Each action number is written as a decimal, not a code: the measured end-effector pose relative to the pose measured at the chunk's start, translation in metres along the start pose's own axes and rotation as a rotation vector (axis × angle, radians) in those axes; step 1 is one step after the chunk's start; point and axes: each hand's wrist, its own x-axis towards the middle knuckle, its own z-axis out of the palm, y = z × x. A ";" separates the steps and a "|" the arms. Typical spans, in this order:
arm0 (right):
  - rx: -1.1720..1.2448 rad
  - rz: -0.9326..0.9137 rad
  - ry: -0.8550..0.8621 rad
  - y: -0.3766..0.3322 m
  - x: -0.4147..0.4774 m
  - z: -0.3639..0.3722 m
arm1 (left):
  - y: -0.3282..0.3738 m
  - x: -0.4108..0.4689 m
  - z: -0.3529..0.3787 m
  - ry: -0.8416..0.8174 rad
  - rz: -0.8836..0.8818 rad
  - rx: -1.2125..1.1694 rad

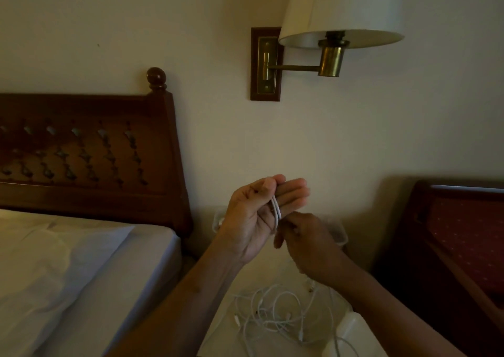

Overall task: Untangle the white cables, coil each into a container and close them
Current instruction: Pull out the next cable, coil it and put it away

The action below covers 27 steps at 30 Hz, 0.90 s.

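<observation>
My left hand [253,215] is raised palm up above the nightstand, and a white cable [276,210] is looped around its fingers, with the thumb pressing the loops. My right hand [308,242] is just right of and below it, pinching the same cable near the loop's lower end. A tangle of white cables [283,315] lies on the white nightstand top [231,329] below my hands. Clear plastic containers [338,231] stand at the back of the nightstand, mostly hidden behind my hands. A pale lid or container [351,332] sits at the front right.
A bed with a white sheet [68,269] and a dark wooden headboard [90,152] is on the left. A brass wall lamp [330,37] hangs overhead. A dark wooden chair with red upholstery [463,236] stands on the right.
</observation>
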 end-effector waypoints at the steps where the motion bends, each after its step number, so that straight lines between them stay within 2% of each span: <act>1: -0.034 -0.035 -0.026 -0.003 -0.002 0.001 | 0.001 0.003 0.001 0.004 0.028 0.106; 4: -0.060 -0.093 -0.055 -0.008 -0.006 0.000 | 0.005 0.011 0.002 0.051 0.082 0.572; 8: -0.189 -0.147 0.043 -0.008 -0.003 -0.018 | 0.015 0.014 0.001 -0.036 0.025 1.143; 10: -0.172 -0.130 0.052 -0.007 -0.001 -0.032 | 0.023 0.013 -0.001 -0.098 -0.027 1.305; 12: -0.208 -0.144 0.055 -0.006 0.001 -0.043 | 0.027 0.012 -0.005 -0.150 -0.104 1.342; 14: -0.238 -0.181 0.065 -0.006 0.004 -0.052 | 0.030 0.011 -0.010 -0.209 -0.191 1.307; 16: -0.239 -0.246 0.106 -0.006 0.007 -0.060 | 0.033 0.009 -0.015 -0.267 -0.294 1.175; 19: -0.176 -0.351 0.187 -0.006 0.010 -0.065 | 0.033 0.005 -0.021 -0.284 -0.384 0.782; 24: -0.013 -0.361 0.253 0.000 0.010 -0.053 | 0.021 -0.004 -0.023 -0.262 -0.394 0.418; 27: 0.170 -0.193 0.331 0.007 0.012 -0.039 | 0.012 -0.008 -0.017 -0.218 -0.301 0.152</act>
